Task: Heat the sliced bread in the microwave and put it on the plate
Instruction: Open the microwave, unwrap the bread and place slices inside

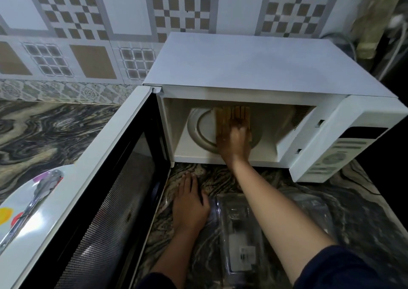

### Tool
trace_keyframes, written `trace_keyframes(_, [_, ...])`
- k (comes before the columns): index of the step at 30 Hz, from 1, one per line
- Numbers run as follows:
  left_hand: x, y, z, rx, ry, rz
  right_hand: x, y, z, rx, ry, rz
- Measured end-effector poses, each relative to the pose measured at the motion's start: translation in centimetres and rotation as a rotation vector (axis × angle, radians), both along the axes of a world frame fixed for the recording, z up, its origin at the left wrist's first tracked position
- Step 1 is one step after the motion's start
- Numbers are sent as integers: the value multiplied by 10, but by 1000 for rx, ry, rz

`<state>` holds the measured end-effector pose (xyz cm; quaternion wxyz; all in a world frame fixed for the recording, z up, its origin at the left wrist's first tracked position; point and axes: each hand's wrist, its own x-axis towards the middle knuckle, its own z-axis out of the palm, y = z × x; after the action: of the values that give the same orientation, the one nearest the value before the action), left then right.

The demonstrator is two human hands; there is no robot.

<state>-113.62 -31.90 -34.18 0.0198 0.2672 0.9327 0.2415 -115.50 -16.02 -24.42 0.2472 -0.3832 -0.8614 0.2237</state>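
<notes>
The white microwave (254, 68) stood on the marbled counter (44, 134) with its door (106, 178) swung open to the left. Inside, the sliced bread (229, 116) sat upright on the glass turntable (201, 132), and the right hand (234, 143) lay over its near end, fingers spread across the slices. The left hand (189, 202) rested flat on the counter, fingers together, beside a clear plastic wrapper (238, 233). A patterned plate (28, 209) lay at the near left.

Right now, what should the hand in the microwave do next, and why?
Probably let go and slide out. The right hand rests on the sliced bread, already on the turntable; the microwave door is open and can't close while the arm's inside.
</notes>
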Motion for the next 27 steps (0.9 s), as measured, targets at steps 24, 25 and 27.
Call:
trace_keyframes(24, [122, -48, 33, 847, -714, 319, 244, -113, -38, -380, 143, 126])
trace_keyframes(25, [131, -54, 32, 815, -724, 314, 249, -115, -40, -419, 100, 116])
trace_keyframes(27, [145, -65, 29, 748, -738, 301, 259, -117, -44, -499, 12, 78])
